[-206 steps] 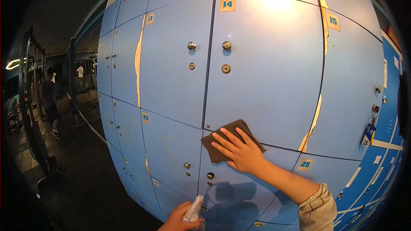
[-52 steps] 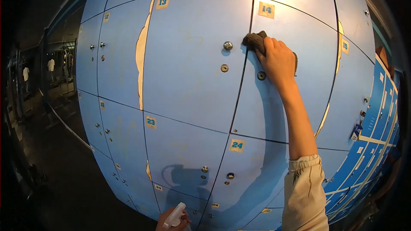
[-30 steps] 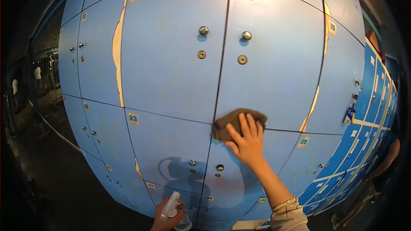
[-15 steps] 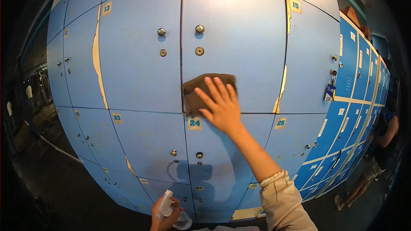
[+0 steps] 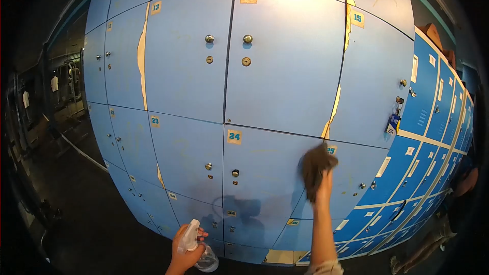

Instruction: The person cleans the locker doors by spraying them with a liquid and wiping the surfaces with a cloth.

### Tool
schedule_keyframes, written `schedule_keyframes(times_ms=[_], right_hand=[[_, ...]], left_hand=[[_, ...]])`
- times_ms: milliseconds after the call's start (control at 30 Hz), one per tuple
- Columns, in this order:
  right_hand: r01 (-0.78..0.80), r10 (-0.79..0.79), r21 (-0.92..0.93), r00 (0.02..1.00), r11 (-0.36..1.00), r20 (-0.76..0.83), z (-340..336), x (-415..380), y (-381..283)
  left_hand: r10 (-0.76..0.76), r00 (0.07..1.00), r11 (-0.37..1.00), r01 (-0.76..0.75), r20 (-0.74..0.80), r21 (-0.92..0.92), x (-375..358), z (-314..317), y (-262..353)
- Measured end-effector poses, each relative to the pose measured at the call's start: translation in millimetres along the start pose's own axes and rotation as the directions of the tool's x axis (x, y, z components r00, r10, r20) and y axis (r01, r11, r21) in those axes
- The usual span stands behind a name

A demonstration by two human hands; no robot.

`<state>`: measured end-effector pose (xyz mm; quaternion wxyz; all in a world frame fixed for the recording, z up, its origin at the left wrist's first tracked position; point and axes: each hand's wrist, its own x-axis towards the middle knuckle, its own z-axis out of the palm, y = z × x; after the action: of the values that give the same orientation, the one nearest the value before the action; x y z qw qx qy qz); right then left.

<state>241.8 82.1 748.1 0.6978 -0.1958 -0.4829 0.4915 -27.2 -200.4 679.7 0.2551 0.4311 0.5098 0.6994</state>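
Observation:
My right hand (image 5: 324, 189) grips a dark brown cloth (image 5: 316, 167), which bunches over my fingers and hides most of them. The cloth lies over the seam between locker door 24 (image 5: 265, 160) and locker door 25 (image 5: 351, 169), partly covering the 25 label. Low in front of the lockers, my left hand (image 5: 180, 255) is wrapped round a clear spray bottle (image 5: 207, 260) with a white trigger head (image 5: 190, 235). Above the cloth stands locker door 14 (image 5: 285, 71), with a round knob and a keyhole.
Yellowish strips of chipped surface (image 5: 332, 114) run along some door edges. A blue tag (image 5: 392, 123) hangs from the lock of locker 15. Brighter blue lockers (image 5: 423, 96) recede on the right, where a person's leg (image 5: 425, 247) shows. Shirts (image 5: 54, 83) hang at far left.
My right hand went from lying flat on the cloth at the bottom of door 14, down and right to door 25, bunching the cloth. The view shifted; my left hand still holds the spray bottle.

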Motion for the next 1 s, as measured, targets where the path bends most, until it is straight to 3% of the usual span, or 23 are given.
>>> schedule_keyframes(times_ms=[33, 67, 133, 200, 233, 300, 333, 367, 433, 467, 500, 633, 733, 833, 933, 1000], right_hand=[[-0.172, 0.178, 0.293, 0.984, 0.941, 0.007, -25, -22, 29], [-0.319, 0.337, 0.384, 0.941, 0.867, 0.020, -30, -59, 32], [-0.341, 0.295, 0.574, 0.939, 0.744, 0.174, -56, -119, 64], [-0.322, 0.152, 0.529, 0.928, 0.785, 0.340, -63, -164, 72], [-0.369, 0.236, 0.542, 0.924, 0.755, 0.301, -76, -182, 82], [-0.446, 0.403, 0.558, 0.892, 0.700, 0.206, -111, -208, 91], [-0.374, 0.350, 0.132, 0.920, 0.918, 0.175, -124, -208, 93], [-0.212, 0.281, -0.324, 0.942, 0.922, 0.184, -131, -205, 93], [-0.310, 0.319, -0.089, 0.940, 0.947, 0.121, -139, -203, 82], [-0.422, 0.462, 0.582, 0.882, 0.695, 0.088, -129, -199, 63], [-0.412, 0.404, 0.574, 0.903, 0.708, 0.150, -135, -195, 65], [-0.356, 0.354, 0.516, 0.929, 0.779, 0.106, -96, -184, 63], [-0.333, 0.286, 0.507, 0.943, 0.795, 0.170, -51, -188, 88], [-0.340, 0.267, 0.621, 0.940, 0.707, 0.210, 21, -191, 120], [-0.352, 0.324, 0.594, 0.933, 0.723, 0.159, 84, -199, 145], [-0.354, 0.318, 0.635, 0.931, 0.686, 0.176, 124, -197, 154]], left_hand=[[0.008, 1.000, 0.999, -0.007, -0.025, 0.033, -3, 0, 0], [-0.003, 1.000, 1.000, 0.004, -0.016, 0.029, -6, 0, 1], [-0.028, 1.000, 0.999, 0.028, -0.009, 0.022, -9, -3, 6], [0.057, 0.998, 0.994, -0.055, -0.022, 0.096, -5, -3, 18], [0.090, 0.995, 0.987, -0.085, -0.030, 0.135, -1, -4, 27], [0.095, 0.995, 0.995, -0.092, -0.044, 0.048, 11, -7, 45], [0.178, 0.983, 0.980, -0.172, -0.054, 0.104, 18, -8, 58], [0.259, 0.964, 0.955, -0.248, -0.053, 0.162, 27, -10, 71], [0.404, 0.914, 0.895, -0.384, -0.048, 0.226, 47, -18, 88], [0.470, 0.882, 0.859, -0.446, -0.042, 0.252, 57, -22, 98], [0.538, 0.843, 0.815, -0.510, -0.031, 0.275, 67, -25, 111], [0.694, 0.720, 0.695, -0.662, -0.022, 0.280, 103, -48, 137], [0.612, 0.783, 0.789, -0.595, -0.111, 0.155, 121, -72, 149], [0.582, 0.803, 0.809, -0.554, -0.131, 0.199, 151, -114, 160], [0.542, 0.825, 0.840, -0.526, -0.157, 0.137, 176, -145, 169], [0.602, 0.798, 0.785, -0.581, -0.041, 0.216, 192, -160, 173]])
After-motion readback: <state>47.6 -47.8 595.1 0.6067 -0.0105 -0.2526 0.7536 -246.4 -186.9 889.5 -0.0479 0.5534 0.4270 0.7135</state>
